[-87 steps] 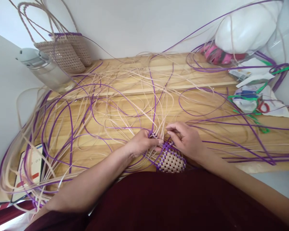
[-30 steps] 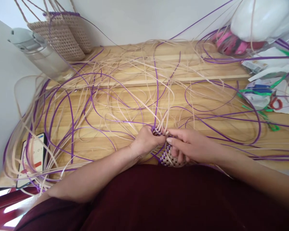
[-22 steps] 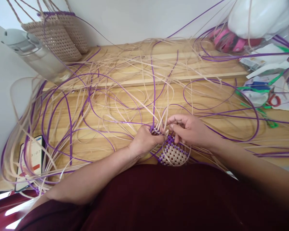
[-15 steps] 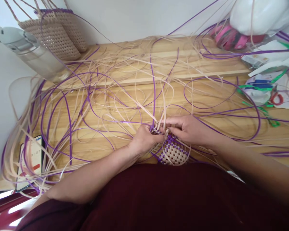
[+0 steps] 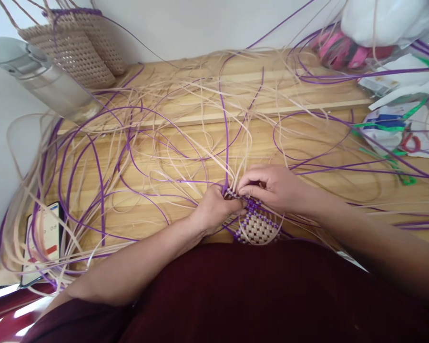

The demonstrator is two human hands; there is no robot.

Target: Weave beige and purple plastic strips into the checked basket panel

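A small woven piece (image 5: 260,227) of beige and purple plastic strips lies at the table's near edge, against my shirt. My left hand (image 5: 216,207) grips its upper left edge, thumb on top and fingers underneath. My right hand (image 5: 271,188) is at its upper edge, thumb and forefinger pinched together; what lies between the tips is too small to make out, though a beige strip seems to run there. An upright purple strip (image 5: 226,143) and several beige strips (image 5: 243,159) fan away from the weave. One beige strip loops over the woven face.
Long loose strips sprawl across the wooden table (image 5: 186,214). At left are a water bottle (image 5: 53,85), woven baskets (image 5: 75,52) and a phone (image 5: 45,238) under strips. At right lie red-handled scissors (image 5: 411,142), green ties, and a white plastic bag (image 5: 389,24).
My right hand has shifted slightly left and up along the weave's edge, its fingers more curled. My left hand keeps its hold. The view has moved a little.
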